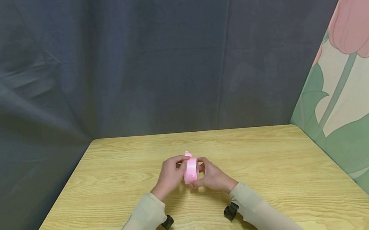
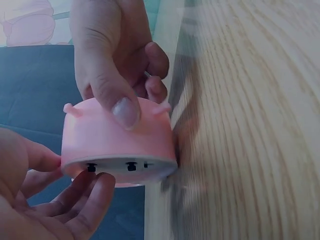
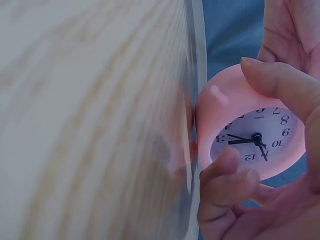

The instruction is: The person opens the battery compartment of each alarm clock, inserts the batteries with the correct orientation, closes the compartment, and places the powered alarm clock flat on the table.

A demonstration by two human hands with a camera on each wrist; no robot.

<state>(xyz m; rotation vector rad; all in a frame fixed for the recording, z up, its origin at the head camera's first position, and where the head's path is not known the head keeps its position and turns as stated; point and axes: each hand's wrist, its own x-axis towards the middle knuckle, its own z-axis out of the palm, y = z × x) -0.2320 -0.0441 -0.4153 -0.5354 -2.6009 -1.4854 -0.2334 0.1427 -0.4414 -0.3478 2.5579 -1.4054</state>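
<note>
A pink alarm clock point(image 1: 191, 169) is held between both hands close over the wooden table. My right hand point(image 1: 213, 175) grips its rim, with the thumb lying across the pink side near two small feet. In the right wrist view the white dial point(image 3: 257, 135) shows, its numerals upside down. My left hand point(image 1: 172, 173) is at the clock's back, fingers bent around its edge. Seen from the left wrist, black knobs point(image 2: 131, 166) sit on that back, and left fingertips point(image 2: 102, 192) are right at one of them.
The light wood table point(image 1: 126, 172) spreads around the hands. A dark curtain point(image 1: 166, 65) hangs behind its far edge, and a wall with a tulip mural point(image 1: 355, 120) borders it on the right. Black wrist cameras point(image 1: 231, 211) hang under both sleeves.
</note>
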